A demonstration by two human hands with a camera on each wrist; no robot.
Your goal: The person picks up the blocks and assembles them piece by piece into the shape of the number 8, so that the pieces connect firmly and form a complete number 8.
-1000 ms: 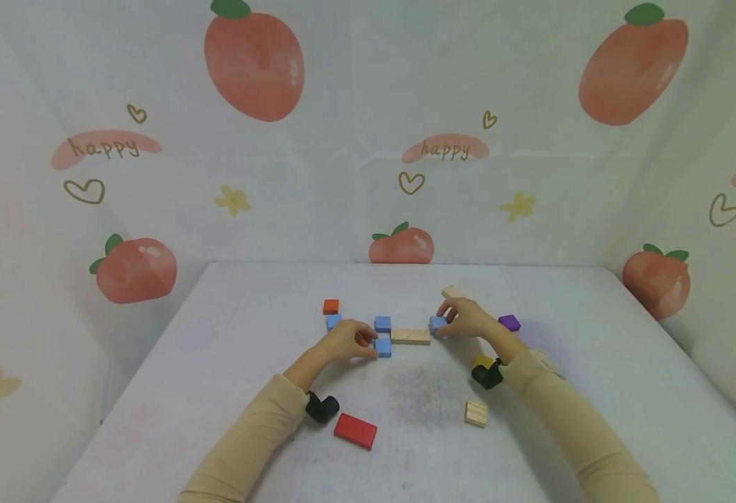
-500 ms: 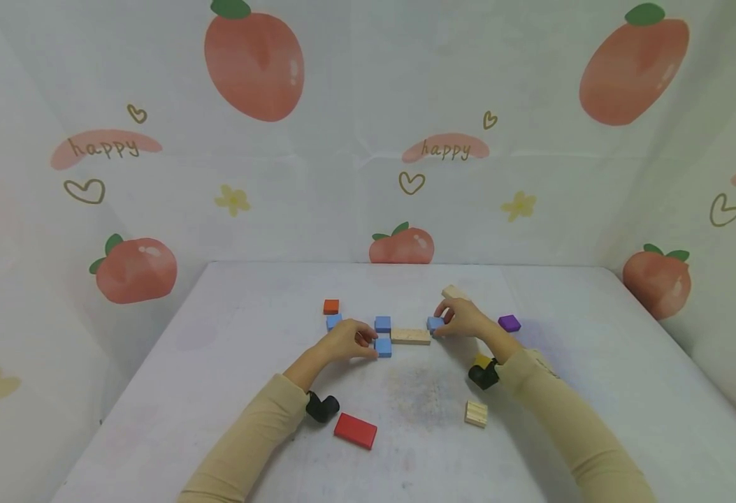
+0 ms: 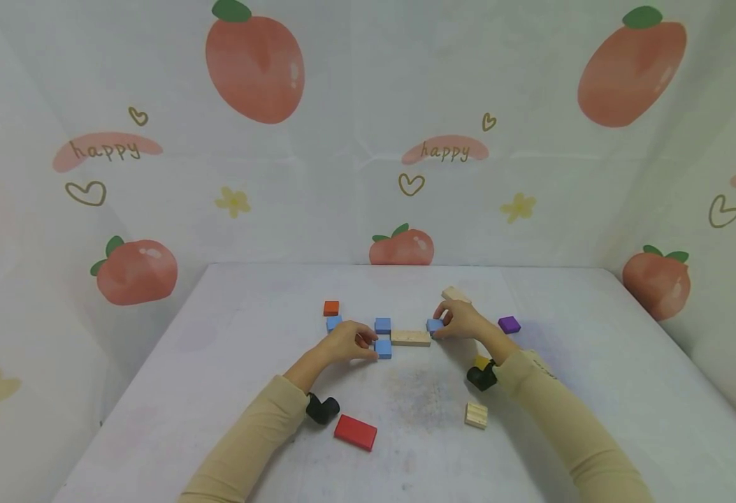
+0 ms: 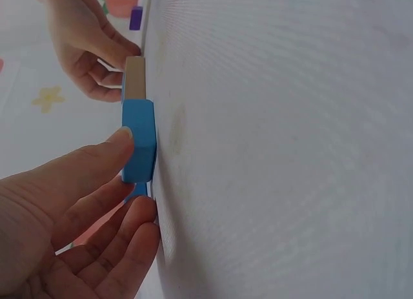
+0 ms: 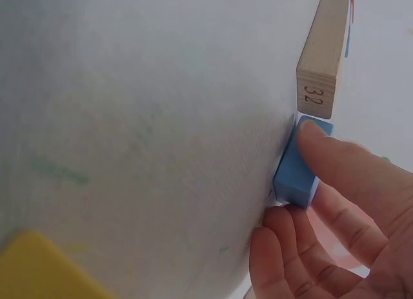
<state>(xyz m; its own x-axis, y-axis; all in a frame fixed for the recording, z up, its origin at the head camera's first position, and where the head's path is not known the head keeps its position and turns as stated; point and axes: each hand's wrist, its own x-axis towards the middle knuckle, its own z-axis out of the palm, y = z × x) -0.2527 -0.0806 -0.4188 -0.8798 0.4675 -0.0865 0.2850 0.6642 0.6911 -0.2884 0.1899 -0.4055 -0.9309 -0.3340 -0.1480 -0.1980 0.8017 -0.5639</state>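
Note:
My left hand (image 3: 345, 342) is at the left of the centre, its thumb and index finger at the end of a blue block (image 4: 140, 141) on the table. A second blue block (image 3: 383, 325) lies just behind that one. Between the hands runs a long plain wooden block (image 3: 410, 339). Off its right end, my right hand (image 3: 460, 321) pinches another blue block (image 5: 299, 166) between thumb and fingers, low at the tabletop. In the right wrist view this block sits close to the wooden block's end, which is marked 32.
Behind my left hand lie an orange block (image 3: 331, 308) and one more blue block (image 3: 333, 323). A wooden block (image 3: 456, 295) and a purple block (image 3: 509, 325) are beyond my right hand. Nearer are a yellow block (image 3: 481, 362), a grooved wooden block (image 3: 476, 416) and a red block (image 3: 356, 432).
My right hand has slid a little to the left with its blue block, closer to the long wooden block's end. My left hand has stayed in place.

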